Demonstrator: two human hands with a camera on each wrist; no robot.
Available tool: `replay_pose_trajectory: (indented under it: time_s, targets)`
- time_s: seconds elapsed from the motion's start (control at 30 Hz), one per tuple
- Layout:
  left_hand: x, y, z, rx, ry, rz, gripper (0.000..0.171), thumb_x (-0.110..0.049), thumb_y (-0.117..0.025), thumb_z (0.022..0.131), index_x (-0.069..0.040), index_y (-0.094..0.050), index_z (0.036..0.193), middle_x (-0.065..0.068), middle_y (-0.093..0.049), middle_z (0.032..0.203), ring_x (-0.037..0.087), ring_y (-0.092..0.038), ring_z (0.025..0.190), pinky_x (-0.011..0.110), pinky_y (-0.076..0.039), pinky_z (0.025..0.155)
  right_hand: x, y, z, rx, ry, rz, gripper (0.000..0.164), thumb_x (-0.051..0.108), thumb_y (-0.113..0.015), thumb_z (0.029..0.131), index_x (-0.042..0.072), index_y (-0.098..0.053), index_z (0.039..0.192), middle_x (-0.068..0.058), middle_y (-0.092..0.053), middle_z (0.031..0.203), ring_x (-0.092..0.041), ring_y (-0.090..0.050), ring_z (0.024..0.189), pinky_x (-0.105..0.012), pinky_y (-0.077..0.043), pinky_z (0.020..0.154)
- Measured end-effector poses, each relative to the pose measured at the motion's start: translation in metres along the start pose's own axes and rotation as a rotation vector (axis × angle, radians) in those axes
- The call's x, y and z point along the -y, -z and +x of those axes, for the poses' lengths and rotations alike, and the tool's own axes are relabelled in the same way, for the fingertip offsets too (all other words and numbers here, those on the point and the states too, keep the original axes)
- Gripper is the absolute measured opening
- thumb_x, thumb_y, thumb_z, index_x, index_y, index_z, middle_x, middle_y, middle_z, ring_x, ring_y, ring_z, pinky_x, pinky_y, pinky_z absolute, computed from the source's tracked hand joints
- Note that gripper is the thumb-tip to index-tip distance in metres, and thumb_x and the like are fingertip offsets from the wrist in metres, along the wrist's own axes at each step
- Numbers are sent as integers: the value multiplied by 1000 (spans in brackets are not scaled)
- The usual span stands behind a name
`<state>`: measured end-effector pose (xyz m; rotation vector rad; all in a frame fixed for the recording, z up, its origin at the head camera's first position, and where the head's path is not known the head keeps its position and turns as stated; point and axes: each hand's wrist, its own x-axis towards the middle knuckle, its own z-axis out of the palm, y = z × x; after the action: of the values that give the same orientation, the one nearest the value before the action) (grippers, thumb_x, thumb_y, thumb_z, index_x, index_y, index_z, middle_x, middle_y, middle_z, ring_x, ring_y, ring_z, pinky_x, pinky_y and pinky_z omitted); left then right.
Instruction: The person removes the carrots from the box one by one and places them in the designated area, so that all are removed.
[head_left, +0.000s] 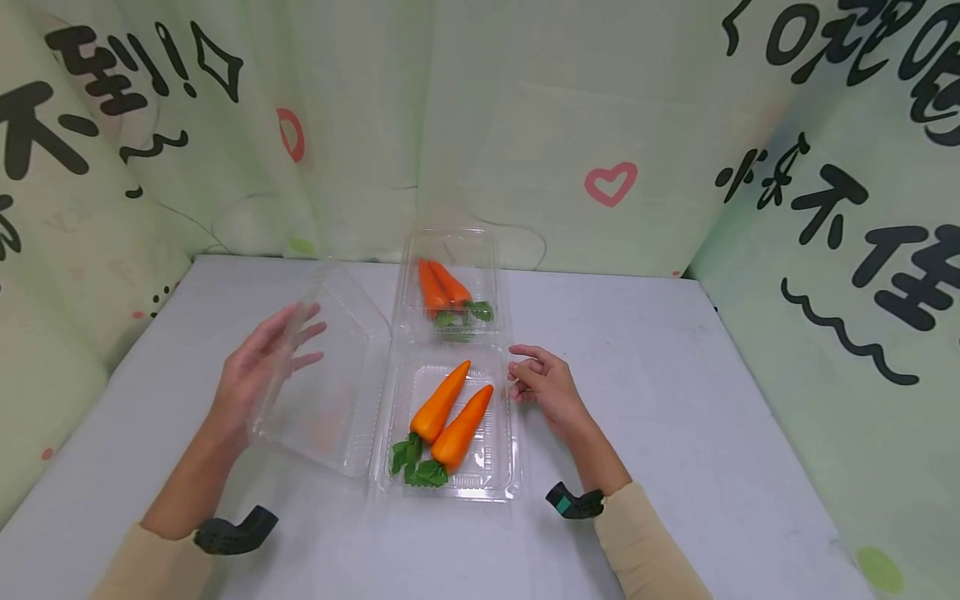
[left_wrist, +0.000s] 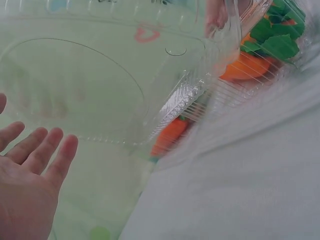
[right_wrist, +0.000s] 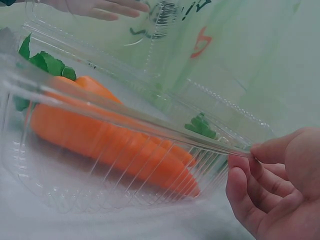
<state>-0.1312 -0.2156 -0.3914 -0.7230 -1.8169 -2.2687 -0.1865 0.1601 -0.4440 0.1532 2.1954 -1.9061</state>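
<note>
A clear plastic clamshell box [head_left: 495, 471] lies unlatched on the table, holding two orange carrots [head_left: 441, 403] with green leafy tops. Its transparent lid [head_left: 337, 400] stands raised and tilted on the left side. My left hand [head_left: 258, 367] is at the outer side of that lid, fingers extended and spread; whether the fingers touch it is unclear. At the box's right edge, my right hand [head_left: 551, 387] pinches the rim between thumb and fingers, as the right wrist view shows [right_wrist: 280, 182].
Behind the near box sits another clear clamshell box [head_left: 480, 250], with carrots [head_left: 442, 285] and green leaves inside. Both stand on a white table [head_left: 622, 350]. A pale green printed curtain [head_left: 525, 125] surrounds the table at the back and sides.
</note>
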Motion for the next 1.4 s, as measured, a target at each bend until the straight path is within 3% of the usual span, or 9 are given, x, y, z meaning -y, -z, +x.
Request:
replay_pose_trajectory:
  time_s: [0.23,0.5,1.1,1.4]
  targets:
    - [0,4,0,-4,-10,-15,46,3,-32,101,12,-26,146,14,-47,148,22,-53,130,31,-52,98,0,0,0,-1,-3,0,36,17,-59,97,10,-54,132,-1,-63,82,-12,-59,58,-20,-57,66]
    - [-5,5,-1,-27,44,20,45,-6,-26,104,8,-28,147,8,-48,148,19,-52,131,30,-51,99,0,0,0,-5,-8,-3,36,18,-59,96,10,-54,131,-3,-63,84,-13,-59,59,-20,-58,67]
    - [-10,10,-4,19,-28,36,46,-3,-26,103,11,-26,147,13,-44,150,20,-51,132,27,-50,100,1,0,-1,-2,-18,-2,38,21,-60,96,11,-53,132,-2,-64,84,-14,-60,61,-21,-58,67]
    - [-13,12,-6,19,-10,67,47,-4,-28,103,11,-22,147,13,-42,151,19,-49,133,25,-49,100,2,0,-2,2,-15,8,38,20,-59,96,10,-53,133,-1,-63,83,-13,-59,61,-20,-57,68]
